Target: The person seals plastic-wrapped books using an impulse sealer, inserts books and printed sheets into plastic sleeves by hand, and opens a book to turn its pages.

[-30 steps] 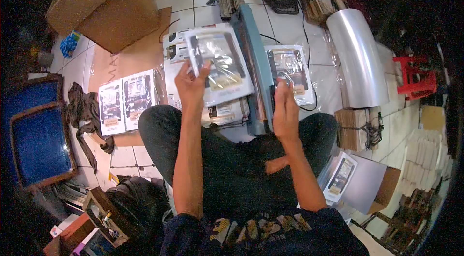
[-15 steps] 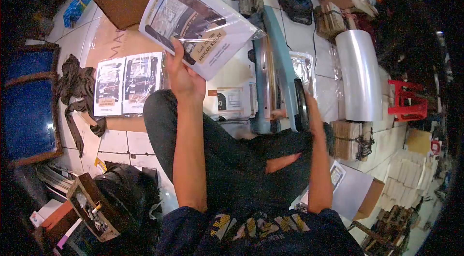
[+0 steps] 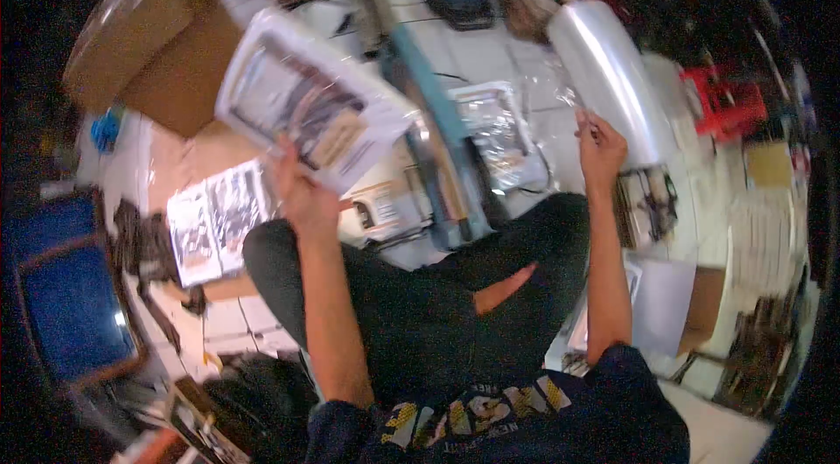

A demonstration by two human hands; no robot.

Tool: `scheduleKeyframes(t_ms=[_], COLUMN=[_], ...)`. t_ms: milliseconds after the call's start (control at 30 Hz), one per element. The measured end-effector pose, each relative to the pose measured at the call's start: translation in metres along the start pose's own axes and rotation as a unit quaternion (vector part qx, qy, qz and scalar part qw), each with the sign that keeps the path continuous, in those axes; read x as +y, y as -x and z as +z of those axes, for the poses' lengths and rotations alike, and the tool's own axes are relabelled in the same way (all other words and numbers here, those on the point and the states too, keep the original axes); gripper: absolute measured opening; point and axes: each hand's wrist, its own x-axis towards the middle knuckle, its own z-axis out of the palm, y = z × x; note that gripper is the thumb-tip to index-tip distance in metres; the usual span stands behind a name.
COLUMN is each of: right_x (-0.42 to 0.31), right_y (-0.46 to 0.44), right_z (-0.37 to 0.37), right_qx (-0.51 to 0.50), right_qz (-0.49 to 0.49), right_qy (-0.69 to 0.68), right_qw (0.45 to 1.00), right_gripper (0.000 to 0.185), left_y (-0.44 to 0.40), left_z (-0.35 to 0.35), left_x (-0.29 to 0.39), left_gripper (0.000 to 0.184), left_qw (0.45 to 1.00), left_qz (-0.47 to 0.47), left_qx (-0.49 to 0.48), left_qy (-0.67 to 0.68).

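My left hand (image 3: 311, 197) grips a booklet (image 3: 302, 105) in clear plastic wrap, its printed cover tilted toward me. To the right of it stands a long teal impulse sealer (image 3: 429, 131), not touched by either hand. My right hand (image 3: 602, 149) is raised beside a big roll of clear plastic film (image 3: 612, 79), fingers curled into a pinch. A crinkled loose edge of film reaches its fingertips, though blur softens the contact. More wrapped booklets (image 3: 219, 214) lie side by side at the left, and another wrapped booklet (image 3: 499, 136) lies beyond the sealer.
A stack of printed booklets (image 3: 385, 210) sits between my knees and the sealer. A cardboard box (image 3: 175, 52) stands at the upper left, a red stool (image 3: 722, 102) at the far right. Tied bundles (image 3: 647, 201) rest near my right forearm. A blue panel (image 3: 74, 306) is at the left.
My right hand has left the sealer's black handle and moved up and right to the film roll. My left hand, still holding the booklet, is lower. The view has turned.
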Motion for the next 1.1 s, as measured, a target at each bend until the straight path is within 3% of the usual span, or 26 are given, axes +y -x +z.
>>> scheduleKeyframes(t_ms=[33, 67, 100, 133, 167, 233, 267, 300, 333, 367, 400, 433, 467, 533, 567, 600, 667, 700, 733, 800, 833, 867, 900, 933, 1000, 1100], right_x=[0.006, 0.008, 0.009, 0.006, -0.005, -0.040, -0.059, -0.076, -0.098, -0.127, -0.120, -0.158, -0.163, -0.180, -0.175, -0.164, -0.147, -0.128, -0.101, -0.035, -0.002, 0.031, 0.067, 0.100, 0.143, 0.224], right_y=[-0.002, 0.003, 0.006, 0.012, 0.018, 0.031, 0.040, 0.046, 0.060, 0.074, 0.098, 0.084, 0.094, 0.125, 0.133, 0.139, 0.137, 0.138, 0.142, 0.155, 0.165, 0.176, 0.191, 0.208, 0.236, 0.271], right_z=[-0.018, -0.031, -0.046, -0.065, -0.083, -0.114, -0.131, -0.143, -0.155, -0.166, -0.169, -0.196, -0.197, -0.189, -0.190, -0.193, -0.205, -0.210, -0.214, -0.225, -0.233, -0.243, -0.251, -0.259, -0.271, -0.275], right_qx=[0.031, 0.036, 0.037, 0.037, 0.031, 0.074, 0.092, 0.113, 0.139, 0.195, 0.211, 0.084, 0.089, 0.030, -0.051, -0.132, -0.214, -0.211, -0.204, -0.149, -0.120, -0.090, -0.071, -0.051, -0.019, 0.008], right_qz=[0.017, -0.039, -0.091, -0.099, -0.106, -0.152, -0.197, -0.251, -0.246, -0.386, -0.308, -0.541, -0.541, -0.488, -0.419, -0.340, -0.228, -0.188, -0.141, -0.047, -0.001, 0.043, 0.108, 0.175, 0.302, 0.302], right_qy=[0.005, 0.063, 0.125, 0.144, 0.164, 0.126, 0.115, 0.099, 0.074, 0.149, 0.074, 0.149, 0.153, 0.312, 0.405, 0.489, 0.401, 0.284, 0.160, 0.067, 0.072, 0.077, 0.007, -0.061, -0.088, -0.009], right_qw=[0.999, 0.997, 0.987, 0.984, 0.980, 0.977, 0.969, 0.956, 0.956, 0.889, 0.925, 0.823, 0.822, 0.814, 0.811, 0.792, 0.861, 0.917, 0.956, 0.985, 0.990, 0.992, 0.992, 0.981, 0.949, 0.953], right_gripper=[0.035, 0.047, 0.061, 0.068, 0.077, 0.065, 0.061, 0.057, 0.051, 0.049, 0.050, 0.056, 0.056, 0.058, 0.062, 0.066, 0.068, 0.066, 0.064, 0.057, 0.055, 0.053, 0.051, 0.049, 0.046, 0.040], left_y=[0.000, -0.002, 0.003, 0.010, 0.011, 0.026, 0.027, 0.037, 0.046, 0.077, 0.099, 0.115, 0.128, 0.151, 0.173, 0.182, 0.186, 0.175, 0.148, 0.104, 0.098, 0.068, 0.055, 0.042, 0.045, 0.075], left_z=[0.000, -0.012, -0.004, 0.013, 0.014, 0.061, 0.071, 0.093, 0.120, 0.170, 0.191, 0.208, 0.219, 0.229, 0.253, 0.256, 0.254, 0.239, 0.210, 0.163, 0.181, 0.128, 0.081, 0.022, -0.071, -0.140], left_x=[0.001, 0.005, 0.017, 0.021, 0.029, 0.039, 0.041, 0.035, 0.027, 0.009, -0.012, -0.027, -0.038, -0.065, -0.069, -0.074, -0.078, -0.069, -0.048, -0.007, 0.013, 0.059, 0.091, 0.129, 0.169, 0.168], left_gripper=[0.047, 0.047, 0.046, 0.047, 0.044, 0.034, 0.035, 0.037, 0.043, 0.047, 0.047, 0.052, 0.059, 0.089, 0.100, 0.103, 0.105, 0.105, 0.084, 0.046, 0.036, 0.033, 0.033, 0.032, 0.037, 0.039], left_qw=[0.997, 0.997, 0.993, 0.990, 0.989, 0.967, 0.960, 0.937, 0.890, 0.811, 0.812, 0.761, 0.701, 0.607, 0.626, 0.605, 0.609, 0.611, 0.636, 0.656, 0.732, 0.580, 0.533, 0.506, 0.517, 0.652], left_qz=[0.022, 0.011, -0.063, -0.011, 0.003, 0.026, 0.059, 0.079, 0.134, 0.201, 0.193, 0.220, 0.248, 0.112, 0.075, 0.090, 0.131, 0.132, 0.194, 0.313, 0.406, 0.455, 0.503, 0.463, 0.426, 0.167], left_qx=[-0.005, -0.009, -0.078, -0.032, -0.056, -0.154, -0.144, -0.223, -0.183, -0.174, -0.183, -0.275, -0.363, -0.490, -0.499, -0.550, -0.530, -0.527, -0.434, -0.230, -0.210, -0.024, 0.047, 0.145, 0.125, 0.199], left_qy=[-0.069, -0.077, -0.059, -0.136, -0.134, -0.201, -0.231, -0.256, -0.396, -0.521, -0.520, -0.545, -0.562, -0.616, -0.595, -0.569, -0.576, -0.577, -0.608, -0.647, -0.506, -0.676, -0.678, -0.714, -0.732, -0.712])
